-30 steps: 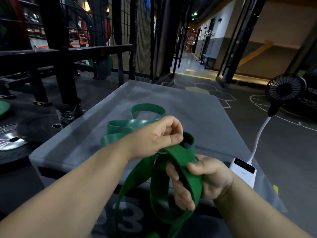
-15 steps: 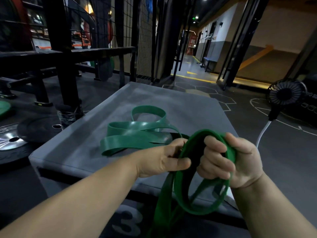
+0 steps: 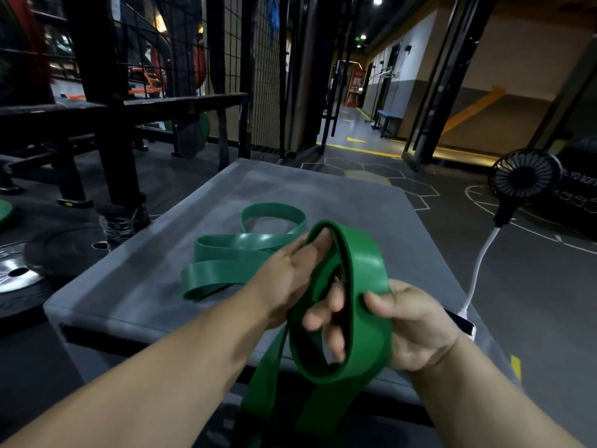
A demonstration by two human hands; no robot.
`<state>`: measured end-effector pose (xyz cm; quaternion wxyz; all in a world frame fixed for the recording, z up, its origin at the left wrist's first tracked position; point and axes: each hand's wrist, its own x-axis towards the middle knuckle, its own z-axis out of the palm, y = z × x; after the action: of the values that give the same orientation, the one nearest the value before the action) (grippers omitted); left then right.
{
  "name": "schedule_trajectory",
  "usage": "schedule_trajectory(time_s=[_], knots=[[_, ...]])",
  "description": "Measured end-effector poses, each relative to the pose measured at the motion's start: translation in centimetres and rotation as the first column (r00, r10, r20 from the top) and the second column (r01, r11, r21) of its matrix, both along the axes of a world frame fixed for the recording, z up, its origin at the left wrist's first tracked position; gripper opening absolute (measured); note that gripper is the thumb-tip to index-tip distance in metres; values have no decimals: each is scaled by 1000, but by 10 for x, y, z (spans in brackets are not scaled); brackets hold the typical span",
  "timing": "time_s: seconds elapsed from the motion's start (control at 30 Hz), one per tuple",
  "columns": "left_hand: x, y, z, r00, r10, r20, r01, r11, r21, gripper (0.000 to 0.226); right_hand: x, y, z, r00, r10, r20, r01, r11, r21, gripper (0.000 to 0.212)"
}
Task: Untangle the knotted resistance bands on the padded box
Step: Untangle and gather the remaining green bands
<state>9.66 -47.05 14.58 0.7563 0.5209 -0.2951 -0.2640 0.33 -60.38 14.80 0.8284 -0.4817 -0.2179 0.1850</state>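
Note:
A wide dark green resistance band (image 3: 363, 263) is lifted above the near edge of the grey padded box (image 3: 339, 195). Its loops hang down past the box front. My left hand (image 3: 290, 273) has its fingers reaching into the top loop of that band, fingers fairly straight. My right hand (image 3: 403, 321) grips the band's right side, thumb over the outer face and fingers through the loop. A thinner, lighter green band (image 3: 239, 253) lies in folded loops on the box top, left of my hands.
A white power bank (image 3: 462, 321) lies at the box's right edge, its white cable running up to a small black fan (image 3: 525, 179) on the floor. Weight plates (image 3: 35, 263) lie at left beside black rack posts (image 3: 106, 124).
My right hand dropped lower and turned palm-up under the dark band's loop. My left hand opened and slid up into the top of the loop. The lighter band stayed on the box.

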Motion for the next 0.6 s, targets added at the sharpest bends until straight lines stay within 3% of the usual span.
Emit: schedule_trajectory(time_s=[0.1,0.13,0.2,0.3,0.4,0.5,0.6], knots=[[1,-3,-6,962,-252,-102,246,967,-72,34,4,-5,10,998,-61,-16,63,989,133,34],[-2,-3,-7,930,-349,-114,344,937,-59,38,5,-9,14,995,-92,-25,95,979,179,36],[-1,-6,-24,931,-364,-39,366,928,64,32,6,-19,20,988,-153,-27,155,960,233,41],[1,-3,-39,961,-268,69,234,919,316,63,5,-30,22,979,-203,6,195,950,245,44],[12,4,-48,905,-426,-18,400,833,382,90,5,-36,23,969,-242,52,223,945,241,57],[14,9,-50,797,-603,-34,558,715,421,58,7,-38,24,944,-311,110,282,935,217,73],[8,3,-54,778,-627,32,510,660,552,53,7,-43,29,904,-399,152,365,907,207,77]])
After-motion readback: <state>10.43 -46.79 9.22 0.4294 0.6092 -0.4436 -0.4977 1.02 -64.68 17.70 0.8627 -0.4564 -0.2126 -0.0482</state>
